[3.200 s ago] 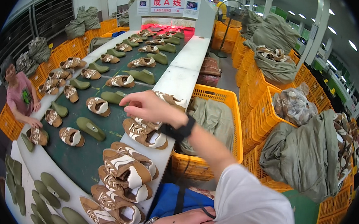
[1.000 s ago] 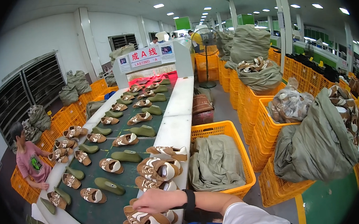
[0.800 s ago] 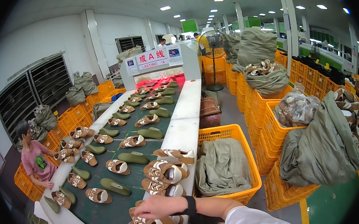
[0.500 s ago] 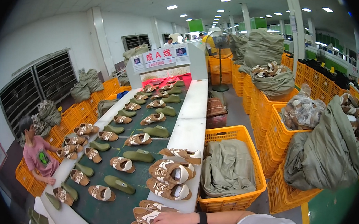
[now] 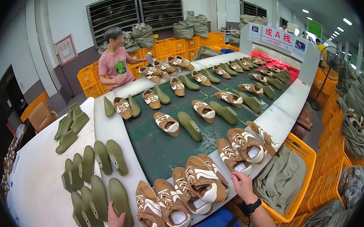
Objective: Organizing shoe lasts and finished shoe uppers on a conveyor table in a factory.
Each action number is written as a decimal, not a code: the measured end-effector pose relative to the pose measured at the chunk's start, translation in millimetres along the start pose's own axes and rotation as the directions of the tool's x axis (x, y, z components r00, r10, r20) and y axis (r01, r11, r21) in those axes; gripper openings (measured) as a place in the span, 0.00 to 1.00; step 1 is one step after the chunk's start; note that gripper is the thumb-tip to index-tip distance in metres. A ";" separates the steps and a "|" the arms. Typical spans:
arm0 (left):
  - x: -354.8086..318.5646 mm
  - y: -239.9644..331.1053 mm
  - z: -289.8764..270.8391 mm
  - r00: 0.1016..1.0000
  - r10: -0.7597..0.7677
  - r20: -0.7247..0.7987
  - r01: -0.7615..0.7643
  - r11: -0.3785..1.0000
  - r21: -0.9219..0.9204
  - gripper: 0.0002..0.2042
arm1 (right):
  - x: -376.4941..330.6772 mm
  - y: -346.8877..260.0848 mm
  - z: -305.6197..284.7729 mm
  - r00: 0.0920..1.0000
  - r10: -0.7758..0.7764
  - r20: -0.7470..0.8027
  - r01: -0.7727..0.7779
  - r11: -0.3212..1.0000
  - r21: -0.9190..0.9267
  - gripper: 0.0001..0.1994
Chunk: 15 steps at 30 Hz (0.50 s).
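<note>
Our left hand [image 5: 115, 220] rests open-fingered against a green shoe last [image 5: 121, 202]; our right hand [image 5: 243, 186], empty and relaxed, touches the white ledge [image 5: 275, 121] beside the brown shoe uppers [image 5: 203, 180]

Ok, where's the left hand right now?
In the head view, the left hand is at the bottom edge, left of centre, touching a green shoe last, beside a brown shoe upper.

A shoe factory floor: brown shoe uppers [image 5: 204, 183] and green lasts [image 5: 109, 156] are riding a long conveyor belt [image 5: 159, 149], with orange crates [image 5: 305, 181] lining the sides.
</note>
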State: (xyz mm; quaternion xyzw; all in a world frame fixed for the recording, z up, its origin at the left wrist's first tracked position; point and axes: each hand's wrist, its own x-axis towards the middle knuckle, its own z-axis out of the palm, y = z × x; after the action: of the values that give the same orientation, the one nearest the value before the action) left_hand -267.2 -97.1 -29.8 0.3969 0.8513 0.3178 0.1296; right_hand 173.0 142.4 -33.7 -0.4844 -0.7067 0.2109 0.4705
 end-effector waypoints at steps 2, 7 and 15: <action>1.1 -1.5 1.1 0.999 -0.041 0.020 0.042 0.999 -0.030 0.32 | -11.7 13.9 0.5 1.000 0.030 0.005 -0.030 1.000 0.005 0.06; 2.8 2.9 3.5 0.996 0.034 0.076 -0.034 0.999 0.001 0.34 | -36.8 68.2 19.5 0.994 0.107 -0.016 -0.107 0.994 0.012 0.06; 61.2 29.5 18.1 0.941 0.169 0.294 -0.153 0.985 -0.074 0.33 | -26.5 74.1 35.8 0.996 0.028 -0.088 -0.049 0.969 -0.243 0.04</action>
State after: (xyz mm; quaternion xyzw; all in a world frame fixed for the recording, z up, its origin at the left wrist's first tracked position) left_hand -281.0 -28.6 -22.7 0.5054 0.7782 0.2848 0.2405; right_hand 180.2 157.4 -118.5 -0.5609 -0.6973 0.1107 0.4324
